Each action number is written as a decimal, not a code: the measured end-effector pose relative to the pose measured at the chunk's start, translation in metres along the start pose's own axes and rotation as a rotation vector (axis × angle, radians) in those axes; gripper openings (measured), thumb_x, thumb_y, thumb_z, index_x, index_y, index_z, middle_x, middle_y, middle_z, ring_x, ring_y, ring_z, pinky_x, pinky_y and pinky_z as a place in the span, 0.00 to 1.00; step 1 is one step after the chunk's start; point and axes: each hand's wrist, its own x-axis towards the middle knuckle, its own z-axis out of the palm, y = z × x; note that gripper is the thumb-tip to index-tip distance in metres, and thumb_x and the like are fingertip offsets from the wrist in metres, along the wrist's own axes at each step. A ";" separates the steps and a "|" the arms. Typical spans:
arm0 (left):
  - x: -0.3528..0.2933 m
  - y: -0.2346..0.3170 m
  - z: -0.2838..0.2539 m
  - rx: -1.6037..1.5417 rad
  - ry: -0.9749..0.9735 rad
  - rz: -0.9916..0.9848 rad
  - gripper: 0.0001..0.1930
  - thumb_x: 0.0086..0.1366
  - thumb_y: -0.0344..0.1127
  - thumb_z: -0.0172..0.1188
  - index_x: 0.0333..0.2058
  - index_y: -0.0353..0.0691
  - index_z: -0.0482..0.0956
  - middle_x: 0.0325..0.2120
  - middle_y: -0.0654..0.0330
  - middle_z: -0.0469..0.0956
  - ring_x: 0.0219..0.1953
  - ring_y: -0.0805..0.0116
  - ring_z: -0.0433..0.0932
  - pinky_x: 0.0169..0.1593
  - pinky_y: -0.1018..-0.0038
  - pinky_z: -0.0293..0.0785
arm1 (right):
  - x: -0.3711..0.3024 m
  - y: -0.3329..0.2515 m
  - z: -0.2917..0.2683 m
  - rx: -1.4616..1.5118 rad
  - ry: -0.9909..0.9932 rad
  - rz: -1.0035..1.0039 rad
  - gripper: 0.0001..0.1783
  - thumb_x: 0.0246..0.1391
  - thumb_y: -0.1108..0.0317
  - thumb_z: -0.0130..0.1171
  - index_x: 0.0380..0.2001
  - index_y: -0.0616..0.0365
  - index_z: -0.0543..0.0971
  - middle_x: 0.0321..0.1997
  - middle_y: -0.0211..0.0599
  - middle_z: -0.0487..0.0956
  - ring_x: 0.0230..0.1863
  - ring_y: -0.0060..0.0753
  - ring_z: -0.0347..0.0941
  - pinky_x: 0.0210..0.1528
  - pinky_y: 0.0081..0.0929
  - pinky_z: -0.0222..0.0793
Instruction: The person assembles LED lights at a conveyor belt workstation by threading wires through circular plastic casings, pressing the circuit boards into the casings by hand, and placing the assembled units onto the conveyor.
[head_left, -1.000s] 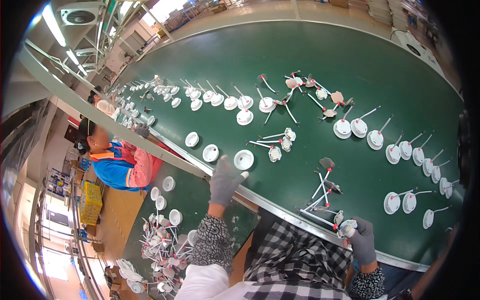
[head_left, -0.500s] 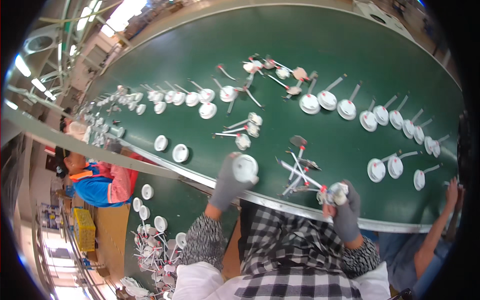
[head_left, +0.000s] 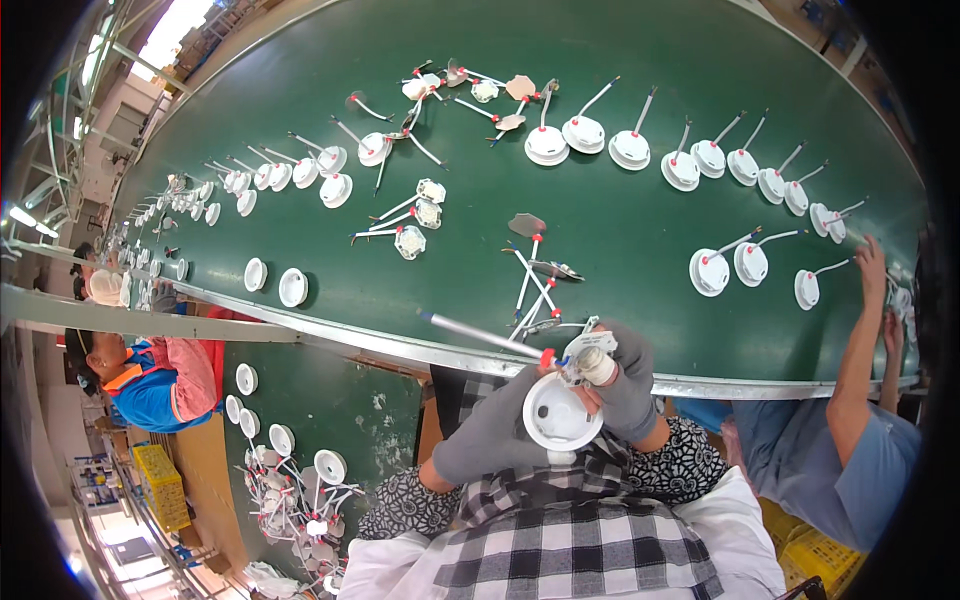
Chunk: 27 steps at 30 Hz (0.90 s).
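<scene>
My left hand (head_left: 495, 430), in a grey glove with bare fingertips, is closed on a white round cup-shaped housing (head_left: 555, 425) with a dark hole inside. My right hand (head_left: 630, 385), gloved the same way, grips a small pale module (head_left: 592, 360) just above the housing's rim. From the module a white cable (head_left: 485, 335) with a red collar sticks out to the left. My fingers partly hide where module and housing meet. Past my hands lies a loose pile of wired modules (head_left: 535, 285) on the green belt (head_left: 620, 240).
Two white housings (head_left: 293, 287) stand left on the belt, beyond the metal edge (head_left: 350, 340). Several wired modules (head_left: 410, 240) and rows of capped units with cables (head_left: 630, 150) lie farther off. A co-worker's arms (head_left: 855, 340) reach in at right; a lower-left table (head_left: 380, 400) bears more parts.
My hands have come together, bringing the module over the housing. The module's cable now points left. The whole view has shifted, and the co-worker's hand at right has reached farther over the belt.
</scene>
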 end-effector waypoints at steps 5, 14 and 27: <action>-0.013 0.000 0.004 0.303 0.235 0.002 0.43 0.43 0.44 0.76 0.57 0.39 0.65 0.47 0.54 0.74 0.49 0.59 0.75 0.52 0.67 0.71 | -0.012 -0.028 -0.011 0.113 -0.004 0.122 0.14 0.58 0.63 0.58 0.34 0.66 0.78 0.23 0.32 0.77 0.20 0.16 0.69 0.21 0.16 0.62; -0.027 -0.010 -0.004 0.595 0.739 0.101 0.37 0.42 0.42 0.76 0.51 0.39 0.69 0.42 0.55 0.72 0.46 0.53 0.71 0.46 0.62 0.72 | -0.037 -0.064 -0.049 -0.028 -0.215 0.394 0.11 0.56 0.67 0.60 0.31 0.68 0.79 0.15 0.32 0.74 0.15 0.17 0.67 0.17 0.18 0.58; -0.026 -0.015 -0.004 1.130 0.867 0.359 0.33 0.46 0.50 0.73 0.47 0.39 0.70 0.42 0.57 0.73 0.45 0.58 0.72 0.54 0.53 0.62 | -0.022 -0.066 -0.010 -0.531 -0.396 0.517 0.13 0.58 0.60 0.55 0.40 0.58 0.79 0.20 0.33 0.76 0.19 0.22 0.73 0.23 0.25 0.66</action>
